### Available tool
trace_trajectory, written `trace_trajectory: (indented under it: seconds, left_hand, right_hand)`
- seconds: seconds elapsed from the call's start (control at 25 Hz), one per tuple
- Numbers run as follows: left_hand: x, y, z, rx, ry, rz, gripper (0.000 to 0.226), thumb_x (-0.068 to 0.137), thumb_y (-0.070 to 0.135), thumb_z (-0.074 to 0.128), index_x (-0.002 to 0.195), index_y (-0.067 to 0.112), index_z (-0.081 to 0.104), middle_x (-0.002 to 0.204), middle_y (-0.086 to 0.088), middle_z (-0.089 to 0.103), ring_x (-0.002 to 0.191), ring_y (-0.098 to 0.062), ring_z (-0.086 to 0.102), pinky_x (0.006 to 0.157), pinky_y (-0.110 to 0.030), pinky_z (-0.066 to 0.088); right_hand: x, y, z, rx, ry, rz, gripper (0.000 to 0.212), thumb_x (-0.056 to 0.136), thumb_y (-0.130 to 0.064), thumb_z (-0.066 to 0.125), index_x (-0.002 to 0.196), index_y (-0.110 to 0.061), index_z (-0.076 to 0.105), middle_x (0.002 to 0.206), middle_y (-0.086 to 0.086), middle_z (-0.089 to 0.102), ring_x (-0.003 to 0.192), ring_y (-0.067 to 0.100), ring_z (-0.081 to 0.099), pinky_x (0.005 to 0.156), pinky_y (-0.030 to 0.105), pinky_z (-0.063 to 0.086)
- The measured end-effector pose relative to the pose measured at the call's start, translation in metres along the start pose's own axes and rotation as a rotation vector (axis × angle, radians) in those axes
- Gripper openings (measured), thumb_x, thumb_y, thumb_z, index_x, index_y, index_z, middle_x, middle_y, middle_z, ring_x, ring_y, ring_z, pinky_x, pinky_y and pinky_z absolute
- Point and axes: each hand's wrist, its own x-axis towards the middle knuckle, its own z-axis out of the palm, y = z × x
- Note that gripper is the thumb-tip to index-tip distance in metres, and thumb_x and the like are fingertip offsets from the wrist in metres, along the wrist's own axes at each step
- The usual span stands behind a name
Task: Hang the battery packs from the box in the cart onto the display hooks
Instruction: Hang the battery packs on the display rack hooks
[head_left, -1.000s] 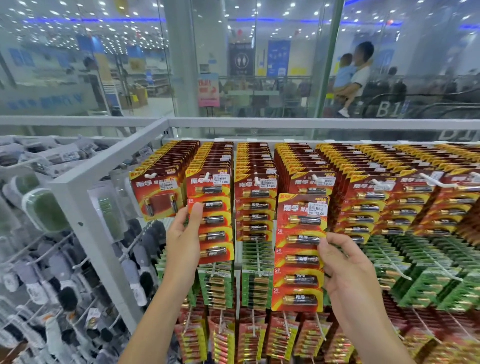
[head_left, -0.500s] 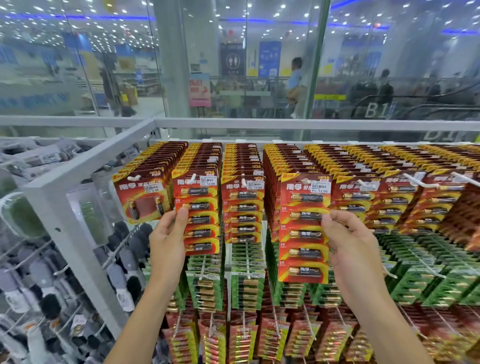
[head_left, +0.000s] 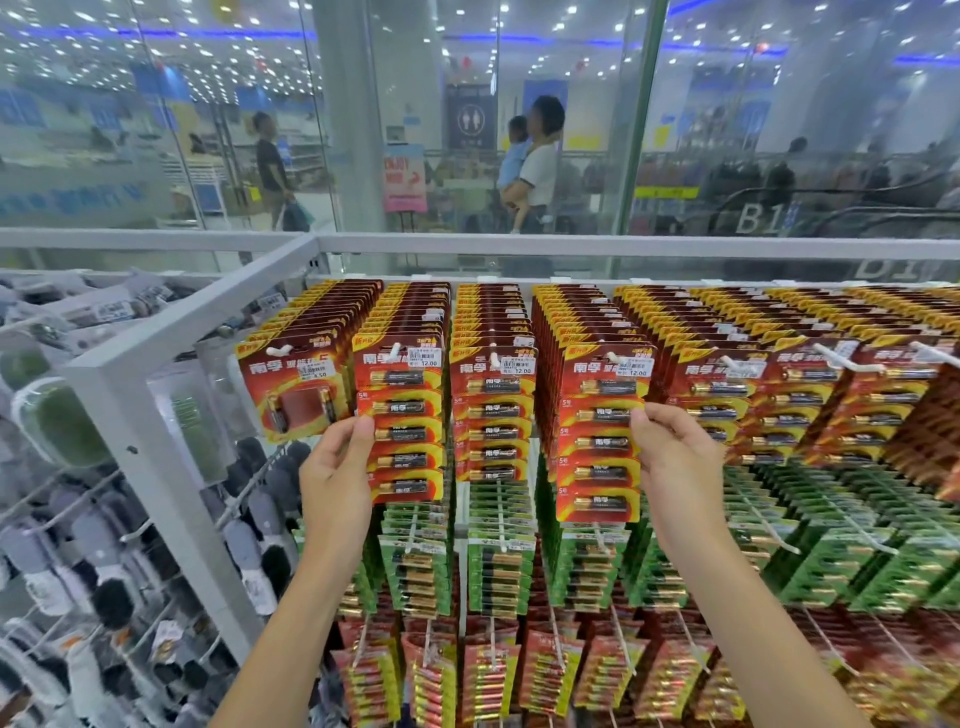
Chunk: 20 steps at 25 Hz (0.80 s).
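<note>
Backdrop: glass wall behind rack frame.
Left hand: fingers grip left edge of second-column battery pack, counted from frame.
Right hand: fingertips pinch right edge of fourth-column battery pack, on hook.

Socks hang at the left. Behind the glass wall, a person carries a child near a pink sign.

Our left hand holding a red battery pack by its left edge, our right hand gripping a second red pack, green packs hanging below
</note>
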Motion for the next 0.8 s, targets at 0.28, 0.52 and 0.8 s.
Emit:
trace_trajectory:
  seconds: [0.28, 0.52, 0.8]
  left_hand:
    - [0.002, -0.015, -0.01, 0.024, 0.01, -0.024, 0.018, 0.102, 0.041, 0.062, 0.116, 0.036, 0.071, 0.112, 0.017, 0.074, 0.111, -0.006, 0.067, 0.108, -0.045, 0.052]
    - [-0.019, -0.03, -0.03, 0.049, -0.034, -0.065, 0.023, 0.103, 0.034, 0.062, 0.123, 0.03, 0.072, 0.12, 0.01, 0.073, 0.116, -0.012, 0.067, 0.108, -0.045, 0.052]
    - [-0.074, -0.047, -0.025, 0.048, -0.157, -0.26, 0.03, 0.089, 0.049, 0.062, 0.111, 0.033, 0.075, 0.111, 0.013, 0.076, 0.109, -0.015, 0.07, 0.103, -0.047, 0.054]
  right_hand:
    - [-0.005, 0.01, -0.002, -0.044, 0.021, -0.077, 0.012, 0.099, -0.034, 0.065, 0.109, -0.029, 0.069, 0.104, -0.013, 0.073, 0.092, -0.007, 0.067, 0.085, 0.021, 0.048]
    - [-0.016, 0.021, -0.014, -0.093, 0.082, -0.088, 0.013, 0.097, -0.028, 0.07, 0.109, -0.025, 0.073, 0.107, -0.006, 0.075, 0.102, 0.007, 0.07, 0.093, 0.031, 0.056]
    - [-0.053, 0.046, -0.046, -0.207, 0.137, 0.024, 0.015, 0.096, -0.034, 0.072, 0.11, -0.031, 0.075, 0.11, -0.012, 0.076, 0.109, 0.009, 0.069, 0.1, 0.036, 0.053]
